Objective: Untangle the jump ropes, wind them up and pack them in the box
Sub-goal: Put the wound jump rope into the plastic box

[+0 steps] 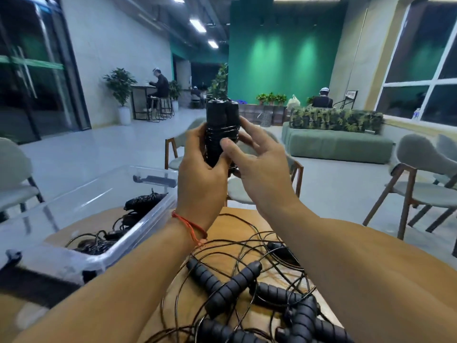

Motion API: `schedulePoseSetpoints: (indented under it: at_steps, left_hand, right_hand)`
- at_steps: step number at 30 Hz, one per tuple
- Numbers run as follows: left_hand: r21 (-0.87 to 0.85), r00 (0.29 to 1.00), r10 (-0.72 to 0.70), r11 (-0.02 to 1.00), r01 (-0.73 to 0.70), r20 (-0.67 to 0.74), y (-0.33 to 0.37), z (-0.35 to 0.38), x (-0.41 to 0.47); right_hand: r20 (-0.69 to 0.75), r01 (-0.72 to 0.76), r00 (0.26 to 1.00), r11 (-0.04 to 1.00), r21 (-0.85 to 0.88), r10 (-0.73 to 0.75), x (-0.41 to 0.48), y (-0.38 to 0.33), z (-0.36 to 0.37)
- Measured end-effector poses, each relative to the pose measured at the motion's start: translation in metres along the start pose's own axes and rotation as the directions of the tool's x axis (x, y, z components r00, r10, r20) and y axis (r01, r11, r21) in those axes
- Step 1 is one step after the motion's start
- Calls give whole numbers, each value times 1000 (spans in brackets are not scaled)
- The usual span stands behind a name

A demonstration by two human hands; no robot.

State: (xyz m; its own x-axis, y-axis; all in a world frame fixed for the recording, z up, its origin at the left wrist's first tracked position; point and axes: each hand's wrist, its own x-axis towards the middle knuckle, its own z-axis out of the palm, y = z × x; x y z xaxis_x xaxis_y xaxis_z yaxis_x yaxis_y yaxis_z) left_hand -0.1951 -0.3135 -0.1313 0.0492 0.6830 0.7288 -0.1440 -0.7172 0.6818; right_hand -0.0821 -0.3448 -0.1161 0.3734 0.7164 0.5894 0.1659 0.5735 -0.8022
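You are gripping the wound jump rope (220, 120) upright in your left hand (200, 174), above the tabletop (222, 229); your right hand (262, 169) is pinching its coils, so be keeping them taut before reaching for the box (138, 226)

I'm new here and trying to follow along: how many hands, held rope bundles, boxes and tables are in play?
Hands: 2, the left hand and the right hand
Held rope bundle: 1
Clear box: 1
Wooden table: 1
Total: 5
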Motion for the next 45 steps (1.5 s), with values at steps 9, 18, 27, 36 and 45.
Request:
schedulePoseSetpoints:
  at_steps: [9,18,27,36,45]
  left_hand:
    - [338,990,-134,931,138,-36,16,-125,27]
    - [615,984,-164,770,172,-70,0,-183,30]
    - [781,871,-489,563,272,50,-28,-233,52]
    - [927,770,-623,356,121,139,-56,-239,45]
    - [934,478,-804,324,-147,354,-85,-234,89]
  right_hand:
    - [221,112,974,952,-287,-48,7,-12,99]
    - [413,189,900,728,-659,140,19,2,194]
    - [545,352,743,465,-812,389,52,61,206]
    - [539,260,403,472,-842,740,66,75,205]
    - [549,178,227,520,-836,805,70,106,212]
